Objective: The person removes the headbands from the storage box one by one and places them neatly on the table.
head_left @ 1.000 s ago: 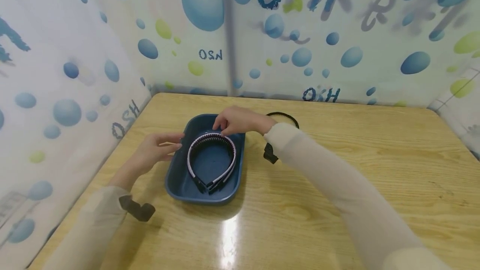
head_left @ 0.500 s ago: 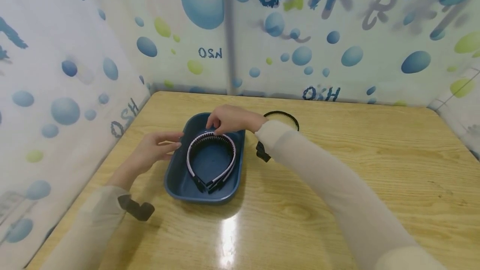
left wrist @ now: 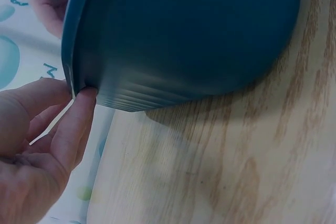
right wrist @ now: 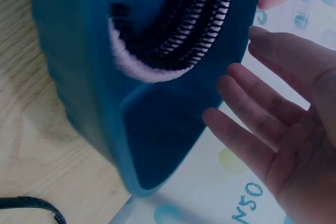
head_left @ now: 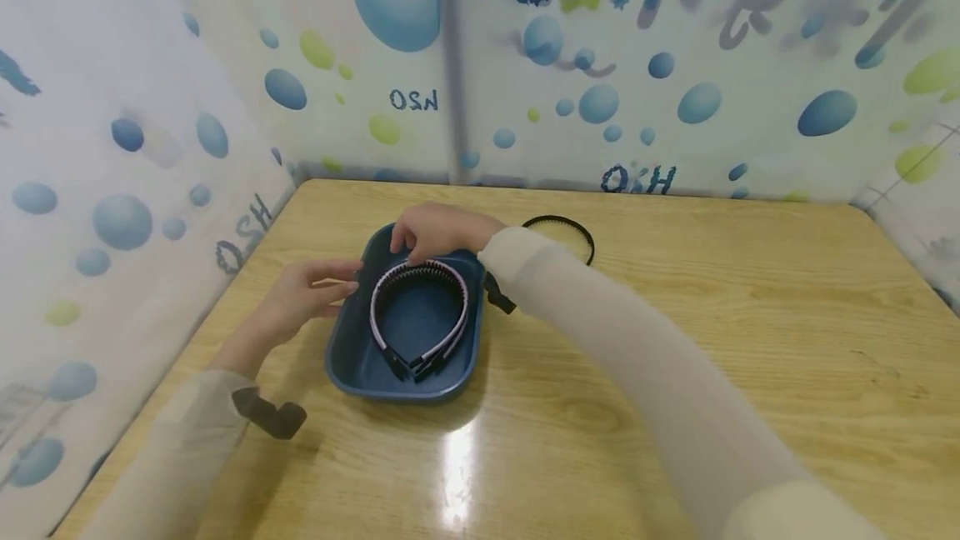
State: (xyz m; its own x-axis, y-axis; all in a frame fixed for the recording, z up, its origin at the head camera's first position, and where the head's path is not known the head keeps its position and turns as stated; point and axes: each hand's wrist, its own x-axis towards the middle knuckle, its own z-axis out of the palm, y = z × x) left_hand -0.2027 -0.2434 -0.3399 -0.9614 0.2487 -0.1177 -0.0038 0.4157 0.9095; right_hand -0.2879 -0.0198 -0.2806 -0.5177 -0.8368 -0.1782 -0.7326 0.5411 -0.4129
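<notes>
A dark blue plastic basin (head_left: pixel 341 369) stands on the table, with several toothed headbands (head_left: pixel 372 311), pale outside and black inside, nested in it. My left hand (head_left: pixel 292 298) pinches the basin's left rim; in the left wrist view the thumb and fingers of this hand (left wrist: pixel 50 145) lie on either side of the rim. Over the basin's far end is my right hand (head_left: pixel 438 230), just past the headbands. The right wrist view shows the fingers of this hand (right wrist: pixel 241 140) loosely spread at the rim, with nothing gripped.
A black toothed headband (head_left: pixel 558 217) lies on the wooden table (head_left: pixel 675 315) right of the basin, partly behind my right forearm. Behind and at the left stand walls (head_left: pixel 480 65) covered in a bubble print. A dark wrist mount (head_left: pixel 270 415) sits on my left cuff.
My right hand has moved left along the basin's far end, past the top of the headbands. The left hand stays at the left rim, and the headbands keep their place.
</notes>
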